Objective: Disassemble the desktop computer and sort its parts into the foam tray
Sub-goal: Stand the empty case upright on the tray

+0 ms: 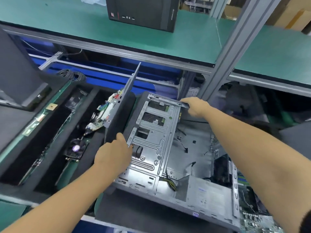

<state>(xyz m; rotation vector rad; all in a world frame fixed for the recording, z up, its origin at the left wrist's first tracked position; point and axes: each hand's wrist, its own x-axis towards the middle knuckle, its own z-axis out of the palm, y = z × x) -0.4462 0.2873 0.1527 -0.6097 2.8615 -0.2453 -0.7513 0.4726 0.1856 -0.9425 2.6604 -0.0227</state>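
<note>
An open grey desktop case (168, 148) lies on its side in the middle, its drive cage facing up. My left hand (114, 153) grips the near left edge of the drive cage. At the cage's far top corner my right hand (195, 106) grips the rim. A power supply (207, 190) with yellow cables sits in the case's near end. The black foam tray (55, 140) lies to the left and holds a motherboard (102, 115), a cooler fan (76, 148) and thin boards. A grey side panel (122, 100) leans upright between tray and case.
A second black computer tower (143, 12) stands on the green upper shelf. A grey aluminium post (235, 47) rises right of centre. Blue bins and a coil of black cable (72, 75) sit behind the tray. A circuit board (257, 221) lies at the bottom right.
</note>
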